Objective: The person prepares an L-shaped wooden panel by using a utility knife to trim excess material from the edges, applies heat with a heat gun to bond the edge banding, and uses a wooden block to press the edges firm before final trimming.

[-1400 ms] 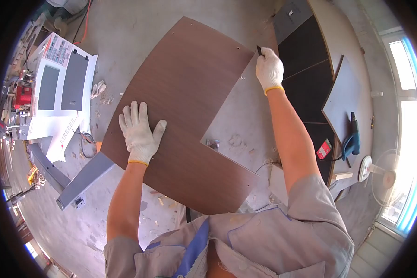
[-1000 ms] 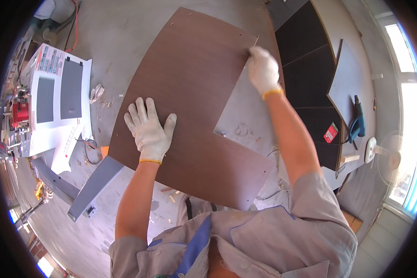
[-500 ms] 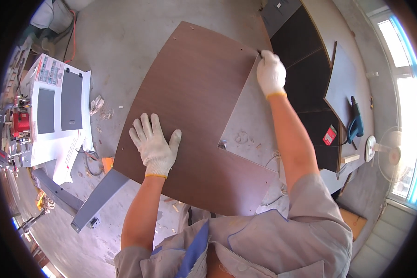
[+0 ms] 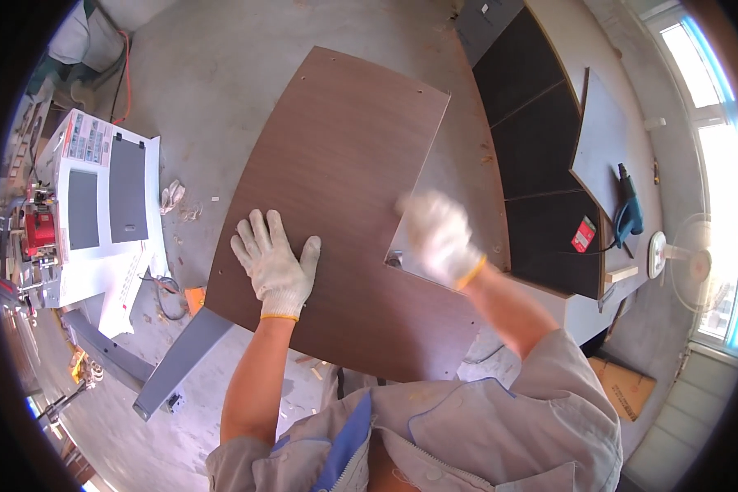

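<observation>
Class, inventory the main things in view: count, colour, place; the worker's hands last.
L-shaped wood-look board: one, brown, centre.
Rectangular panels: two, dark grey, left, on white sheet.
Tapered leg pieces: two, grey, lower left.
Flat sections: three, black, right.
Pistol-shaped power tool: one, blue, right.
Flat rectangular packet: one, red, left of tool.
Round-headed fan: one, white, far right.
Wooden strip: one, pale, below tool.
Cardboard piece: one, brown, lower right.
Clutter: mixed colours, far left, too small to count.
Left gloved hand: one, white, flat on board.
Right gloved hand: one, white, blurred, near board.
</observation>
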`<action>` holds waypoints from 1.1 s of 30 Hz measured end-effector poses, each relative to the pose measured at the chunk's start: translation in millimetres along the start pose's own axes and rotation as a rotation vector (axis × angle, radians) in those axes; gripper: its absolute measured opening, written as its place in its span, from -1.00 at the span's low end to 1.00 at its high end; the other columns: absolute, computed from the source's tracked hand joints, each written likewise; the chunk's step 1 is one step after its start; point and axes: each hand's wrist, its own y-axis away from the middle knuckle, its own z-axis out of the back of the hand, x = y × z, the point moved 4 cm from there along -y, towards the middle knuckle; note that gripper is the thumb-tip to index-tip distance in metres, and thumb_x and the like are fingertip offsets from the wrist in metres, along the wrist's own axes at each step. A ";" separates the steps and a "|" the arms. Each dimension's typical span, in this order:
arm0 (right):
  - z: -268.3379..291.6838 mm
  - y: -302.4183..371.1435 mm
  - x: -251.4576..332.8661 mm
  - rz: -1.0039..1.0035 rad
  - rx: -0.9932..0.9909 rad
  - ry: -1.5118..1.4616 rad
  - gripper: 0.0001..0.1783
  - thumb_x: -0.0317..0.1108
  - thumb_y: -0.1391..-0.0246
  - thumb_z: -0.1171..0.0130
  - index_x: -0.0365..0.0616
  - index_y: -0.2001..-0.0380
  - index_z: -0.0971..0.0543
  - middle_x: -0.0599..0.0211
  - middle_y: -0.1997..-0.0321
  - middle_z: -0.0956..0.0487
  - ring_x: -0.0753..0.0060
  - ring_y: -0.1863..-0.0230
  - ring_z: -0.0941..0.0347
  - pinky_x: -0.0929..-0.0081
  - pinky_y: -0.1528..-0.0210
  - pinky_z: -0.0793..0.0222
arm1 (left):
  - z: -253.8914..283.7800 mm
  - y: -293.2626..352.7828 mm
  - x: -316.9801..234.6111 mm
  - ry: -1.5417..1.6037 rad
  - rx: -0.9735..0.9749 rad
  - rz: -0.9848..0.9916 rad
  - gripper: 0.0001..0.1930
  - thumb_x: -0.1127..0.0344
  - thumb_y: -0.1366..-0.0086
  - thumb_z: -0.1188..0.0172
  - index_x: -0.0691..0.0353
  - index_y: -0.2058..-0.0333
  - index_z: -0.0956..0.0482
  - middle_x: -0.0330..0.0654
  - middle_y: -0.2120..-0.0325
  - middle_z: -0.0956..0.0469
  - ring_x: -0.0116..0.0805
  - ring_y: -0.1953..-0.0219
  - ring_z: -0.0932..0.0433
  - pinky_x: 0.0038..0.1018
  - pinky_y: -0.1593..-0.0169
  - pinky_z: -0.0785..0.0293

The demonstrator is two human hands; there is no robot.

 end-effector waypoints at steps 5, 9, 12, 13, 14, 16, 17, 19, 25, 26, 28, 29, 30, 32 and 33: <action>29.2 -140.6 -181.5 -0.337 -0.735 -0.141 -0.72 -0.34 -0.50 -0.20 -0.05 -0.12 -0.80 -0.09 -0.11 -0.80 -0.29 -0.16 -0.76 -0.08 -0.23 -0.70 | -6.6 -3.8 -18.6 0.039 -0.002 -0.035 -0.01 -0.27 -0.58 -0.33 0.36 -0.67 -0.27 0.29 -0.73 -0.15 0.40 -0.78 0.03 0.27 -0.82 0.25; 8.4 -123.3 -142.4 -0.297 -0.737 -0.312 -0.71 -0.36 -0.47 -0.24 -0.05 -0.11 -0.82 -0.12 -0.13 -0.81 -0.29 -0.13 -0.78 -0.08 -0.24 -0.69 | -10.8 -0.5 -11.7 0.026 -0.019 -0.039 -0.01 -0.28 -0.59 -0.31 0.35 -0.68 -0.27 0.29 -0.74 -0.15 0.40 -0.78 0.02 0.27 -0.82 0.25; -28.6 -38.7 -42.9 -0.127 -0.651 -0.360 -0.72 -0.49 -0.34 -0.30 -0.04 -0.06 -0.78 0.00 0.00 -0.79 -0.27 0.07 -0.79 -0.10 0.02 -0.75 | -6.4 2.6 0.0 -0.021 -0.015 -0.002 0.00 -0.32 -0.61 -0.26 0.34 -0.69 -0.26 0.29 -0.74 -0.15 0.40 -0.78 0.01 0.28 -0.82 0.24; -39.9 -5.1 -12.7 -0.062 -0.640 -0.327 -0.70 -0.50 -0.31 -0.30 -0.02 -0.06 -0.75 0.03 0.00 -0.77 -0.26 0.02 -0.77 -0.13 0.00 -0.74 | -4.9 0.8 -1.8 -0.032 -0.001 -0.002 0.00 -0.34 -0.62 -0.23 0.34 -0.69 -0.26 0.29 -0.74 -0.15 0.40 -0.78 0.01 0.28 -0.82 0.23; -43.3 30.7 16.8 -0.080 -0.464 -0.341 -0.68 -0.51 -0.30 -0.26 0.01 -0.07 -0.72 0.08 0.00 -0.74 -0.24 -0.05 -0.74 -0.13 -0.05 -0.73 | -4.4 -0.4 -2.2 -0.044 0.012 0.000 0.00 -0.36 -0.62 -0.20 0.34 -0.69 -0.26 0.28 -0.74 -0.15 0.40 -0.78 0.01 0.28 -0.81 0.22; -55.8 85.9 59.0 -0.003 -0.262 -0.339 -0.70 -0.47 -0.33 -0.25 0.04 -0.07 -0.71 0.12 -0.04 -0.72 -0.19 -0.07 -0.72 -0.13 -0.07 -0.73 | -2.9 -2.6 -0.6 -0.044 -0.022 -0.029 -0.01 -0.36 -0.63 -0.20 0.34 -0.69 -0.27 0.28 -0.74 -0.16 0.40 -0.78 0.00 0.28 -0.81 0.20; -41.0 93.1 68.3 0.046 -0.202 -0.229 -0.70 -0.44 -0.31 -0.29 0.05 -0.08 -0.72 0.14 -0.05 -0.72 -0.18 -0.09 -0.72 -0.13 -0.08 -0.73 | -4.9 -2.5 1.6 -0.042 -0.049 -0.048 -0.02 -0.36 -0.63 -0.20 0.33 -0.68 -0.28 0.27 -0.73 -0.17 0.40 -0.77 -0.01 0.29 -0.81 0.19; -24.5 98.1 68.0 0.133 -0.197 -0.238 -0.72 -0.42 -0.29 -0.31 0.06 -0.04 -0.75 0.17 -0.07 -0.75 -0.16 -0.11 -0.73 -0.11 -0.12 -0.73 | -4.9 0.0 4.7 -0.041 -0.054 -0.058 -0.02 -0.32 -0.61 -0.23 0.33 -0.68 -0.28 0.26 -0.73 -0.18 0.40 -0.77 -0.01 0.29 -0.81 0.17; 15.5 214.0 -11.8 -0.308 -0.628 -0.385 -0.68 -0.60 -0.25 -0.33 -0.09 -0.02 -0.80 0.01 -0.02 -0.80 -0.27 -0.04 -0.75 0.00 -0.11 -0.73 | 44.0 31.1 -115.2 0.037 0.465 -0.645 -0.17 -0.16 -0.51 -0.36 0.37 -0.51 -0.50 0.23 -0.61 -0.38 0.42 -0.69 -0.21 0.33 -0.76 -0.04; 11.7 239.2 -24.1 -0.406 -0.652 -0.422 -0.72 -0.58 -0.31 -0.37 -0.14 -0.04 -0.81 -0.01 -0.04 -0.81 -0.20 -0.04 -0.78 0.08 -0.13 -0.72 | 18.7 56.1 -116.4 0.146 0.194 -0.826 -0.21 -0.14 -0.49 -0.39 0.39 -0.44 -0.55 0.23 -0.55 -0.44 0.42 -0.64 -0.28 0.34 -0.73 -0.09; -2.0 307.3 -57.2 -0.680 -0.744 -0.542 -0.76 -0.57 -0.41 -0.35 -0.25 -0.08 -0.79 0.21 0.12 -0.81 0.39 0.09 -0.74 0.37 -0.07 -0.67 | -9.3 97.2 -123.3 0.278 -0.076 -1.043 -0.24 -0.12 -0.47 -0.42 0.41 -0.38 -0.59 0.24 -0.49 -0.51 0.42 -0.60 -0.35 0.34 -0.71 -0.14; 4.5 343.1 -67.9 -0.828 -0.772 -0.664 -0.77 -0.56 -0.40 -0.33 -0.24 -0.06 -0.80 0.32 0.17 -0.80 0.51 0.15 -0.68 0.44 0.01 -0.65 | -8.2 106.9 -138.6 0.294 -0.063 -1.016 -0.24 -0.11 -0.45 -0.45 0.43 -0.36 -0.60 0.26 -0.45 -0.54 0.43 -0.58 -0.38 0.35 -0.70 -0.17; -1.6 384.8 -84.9 -0.955 -0.820 -0.745 -0.77 -0.55 -0.39 -0.33 -0.23 -0.05 -0.81 0.36 0.17 -0.79 0.56 0.18 -0.65 0.48 0.06 -0.62 | -5.4 118.0 -155.6 0.316 -0.052 -0.994 -0.23 -0.10 -0.43 -0.47 0.46 -0.35 -0.61 0.28 -0.42 -0.58 0.43 -0.57 -0.41 0.35 -0.69 -0.20; -23.8 453.7 -118.5 -1.118 -0.954 -0.863 -0.77 -0.53 -0.38 -0.33 -0.21 -0.04 -0.81 0.43 0.19 -0.76 0.64 0.23 -0.60 0.54 0.16 -0.57 | -7.2 133.5 -166.4 0.291 0.000 -1.055 -0.16 -0.09 -0.35 -0.56 0.48 -0.37 -0.60 0.36 -0.39 -0.60 0.51 -0.53 -0.48 0.39 -0.65 -0.29; -29.3 472.6 -128.9 -1.141 -1.023 -0.914 -0.77 -0.53 -0.38 -0.34 -0.21 -0.04 -0.81 0.46 0.20 -0.75 0.67 0.25 -0.58 0.57 0.20 -0.54 | -10.8 136.6 -161.0 0.269 -0.025 -1.062 -0.13 -0.06 -0.29 -0.62 0.47 -0.37 -0.60 0.37 -0.43 -0.58 0.52 -0.52 -0.49 0.40 -0.64 -0.31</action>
